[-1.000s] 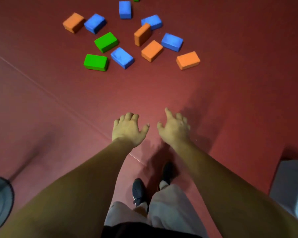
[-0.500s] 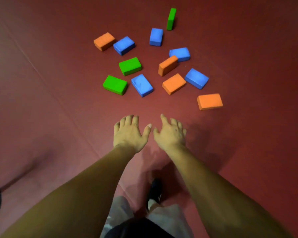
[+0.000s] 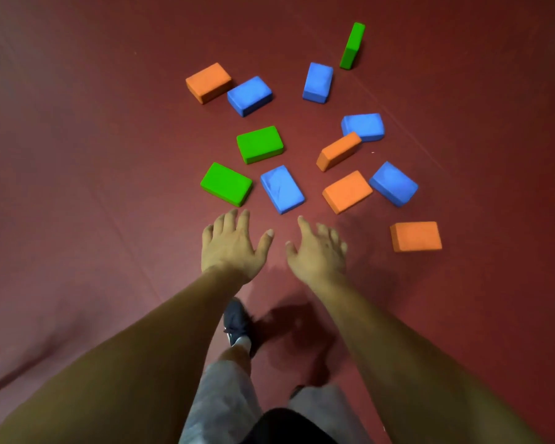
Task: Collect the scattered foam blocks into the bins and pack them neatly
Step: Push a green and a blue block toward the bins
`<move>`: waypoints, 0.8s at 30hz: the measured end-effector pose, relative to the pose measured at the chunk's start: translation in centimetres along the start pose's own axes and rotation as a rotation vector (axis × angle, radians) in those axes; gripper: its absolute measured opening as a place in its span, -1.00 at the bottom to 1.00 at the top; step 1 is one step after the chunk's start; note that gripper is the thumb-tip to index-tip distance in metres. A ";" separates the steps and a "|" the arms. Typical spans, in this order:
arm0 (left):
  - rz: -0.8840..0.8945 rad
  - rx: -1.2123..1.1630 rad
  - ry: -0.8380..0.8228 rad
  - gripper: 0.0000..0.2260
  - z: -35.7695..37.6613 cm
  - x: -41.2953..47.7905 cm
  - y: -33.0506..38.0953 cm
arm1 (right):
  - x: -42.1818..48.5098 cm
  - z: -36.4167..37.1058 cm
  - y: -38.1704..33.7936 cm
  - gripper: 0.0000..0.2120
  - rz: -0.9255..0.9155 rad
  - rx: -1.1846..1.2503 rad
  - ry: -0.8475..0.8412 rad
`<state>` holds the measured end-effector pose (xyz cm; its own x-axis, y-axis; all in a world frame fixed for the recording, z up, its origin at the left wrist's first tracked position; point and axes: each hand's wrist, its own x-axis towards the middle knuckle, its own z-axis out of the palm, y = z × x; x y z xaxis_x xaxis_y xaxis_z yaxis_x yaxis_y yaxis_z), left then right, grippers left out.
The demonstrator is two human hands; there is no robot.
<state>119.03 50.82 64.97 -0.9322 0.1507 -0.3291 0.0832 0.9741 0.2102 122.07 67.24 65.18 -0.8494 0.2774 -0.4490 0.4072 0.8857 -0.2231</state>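
While nothing is held, your left hand (image 3: 229, 248) and right hand (image 3: 316, 256) hover, fingers spread. Likely targets: near green block (image 3: 226, 184) and blue block (image 3: 282, 189).

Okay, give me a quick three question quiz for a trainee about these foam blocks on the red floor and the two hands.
1. How many green blocks are on the floor?
2. True or false: the left hand grips a block.
3. Which block stands up on a narrow side? A. the far green block B. the orange block nearest the right hand C. the nearest blue block

Key
1. Three.
2. False. Both hands are open and hold nothing.
3. A.
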 end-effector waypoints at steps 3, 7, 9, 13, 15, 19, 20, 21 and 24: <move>0.009 0.026 -0.011 -0.25 -1.8 6.3 -1.1 | 5.3 -1.1 -2.6 -0.36 0.005 -0.002 -0.014; -0.016 0.021 -0.034 -0.25 -3.2 13.9 -1.9 | 12.4 -2.1 -4.9 -0.37 0.010 -0.007 -0.028; -0.030 0.039 -0.027 -0.28 -3.0 17.4 -2.1 | 16.0 -2.0 -5.6 -0.37 -0.010 -0.017 -0.026; -0.069 0.074 -0.021 -0.16 0.2 25.1 -3.3 | 24.8 0.7 -6.3 -0.36 -0.056 -0.044 -0.039; -0.056 0.082 -0.043 -0.15 3.1 29.5 -4.1 | 29.6 3.0 -6.3 -0.35 -0.052 -0.048 -0.035; -0.053 0.081 -0.074 -0.28 10.5 38.1 -6.5 | 38.2 9.9 -5.7 -0.35 -0.041 -0.063 -0.017; -0.049 0.081 -0.092 -0.29 12.6 40.0 -7.2 | 40.3 12.1 -5.4 -0.35 -0.037 -0.072 -0.017; -0.045 0.091 -0.090 -0.30 15.0 41.7 -8.0 | 42.5 14.5 -4.9 -0.35 -0.032 -0.077 -0.005; -0.052 0.107 -0.114 -0.30 23.3 46.3 -10.6 | 48.7 21.8 -3.2 -0.33 -0.007 -0.084 0.012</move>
<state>83.16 51.41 26.05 -0.8909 0.1114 -0.4404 0.0782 0.9926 0.0928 86.71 69.74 25.16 -0.8565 0.2752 -0.4367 0.3721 0.9156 -0.1526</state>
